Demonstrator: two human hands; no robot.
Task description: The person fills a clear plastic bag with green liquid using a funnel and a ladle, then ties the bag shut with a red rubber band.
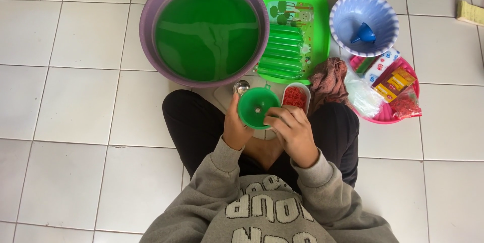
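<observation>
I sit cross-legged on a white tiled floor. My left hand (234, 127) holds a green plastic funnel (257, 105) upright by its left side. My right hand (292, 132) grips the funnel's lower right rim, fingers curled; whatever sits under the funnel is hidden. Just above the left hand lies a small shiny metal ladle or cap (241, 87). A big purple basin (151, 16) full of green liquid stands in front of me. A small white tub of red rubber bands (296, 96) sits right of the funnel.
A green tray (317, 6) with filled green packets lies right of the basin. Further right stand a lilac bowl (343, 16) holding a blue funnel (364, 33), a pink plate (383, 114) with packets and plastic bags, and a brown cloth (327, 81).
</observation>
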